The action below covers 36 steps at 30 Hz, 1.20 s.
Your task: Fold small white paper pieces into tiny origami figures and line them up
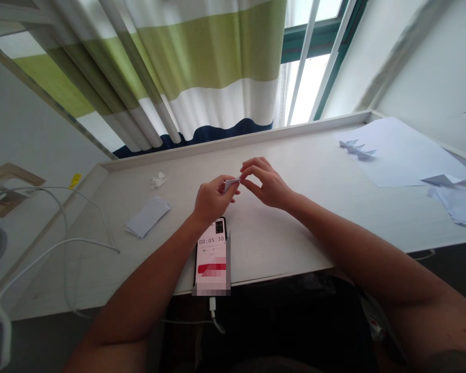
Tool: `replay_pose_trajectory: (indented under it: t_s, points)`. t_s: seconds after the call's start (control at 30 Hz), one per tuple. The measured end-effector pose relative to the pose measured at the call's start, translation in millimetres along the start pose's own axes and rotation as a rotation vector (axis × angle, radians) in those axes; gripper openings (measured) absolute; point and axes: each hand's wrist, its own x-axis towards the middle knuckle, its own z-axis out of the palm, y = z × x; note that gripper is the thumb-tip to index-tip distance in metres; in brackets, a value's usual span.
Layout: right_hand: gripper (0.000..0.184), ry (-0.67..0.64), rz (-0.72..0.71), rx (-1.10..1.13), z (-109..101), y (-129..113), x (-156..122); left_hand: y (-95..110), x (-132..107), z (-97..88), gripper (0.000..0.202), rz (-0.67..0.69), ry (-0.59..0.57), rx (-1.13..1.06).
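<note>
Crisp folded paper [230, 184] pinched in left fingers [222, 181], right fingers [252, 168] curled against its pointed tip.

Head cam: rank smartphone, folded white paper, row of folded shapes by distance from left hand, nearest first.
From the left hand:
1. Smartphone, just below.
2. Folded white paper, leftward on the desk.
3. Row of folded shapes, far right.

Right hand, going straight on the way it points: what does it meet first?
The small folded paper held in the left hand. The right hand points toward it, fingertips at or almost at its end; depth is unclear.
</note>
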Motion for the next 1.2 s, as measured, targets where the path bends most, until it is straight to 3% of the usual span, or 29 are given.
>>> replay_pose_trajectory:
  t_s: [0.3, 0.57, 0.83, 0.97, 1.07, 1.2]
  points:
    - [0.001, -0.04, 0.182, 0.18, -3.2, -3.7, -0.8, -1.4, 3.3, -8.3, 0.02, 0.159, 0.053, 0.186]
    - [0.009, -0.031, 0.181, 0.236, -3.7, -2.6, 0.6, -8.8, 6.0, -4.7, 0.017, 0.219, 0.046, 0.157]
    - [0.007, -0.031, 0.247, 0.227, -1.5, 0.5, -0.8, -10.1, 6.7, -3.9, 0.023, 0.184, 0.009, 0.119]
    - [0.009, -0.044, 0.282, 0.223, -0.9, 0.9, -0.9, -7.7, 7.2, -0.9, 0.02, 0.153, 0.045, 0.064]
    - [0.011, -0.048, 0.298, 0.235, -1.4, -3.3, 0.2, -4.2, 6.5, 2.9, 0.021, 0.061, 0.089, -0.072]
    - [0.017, 0.035, 0.326, 0.295, -0.9, -10.4, 1.7, 0.6, 5.9, 6.6, 0.036, -0.087, 0.089, -0.344]
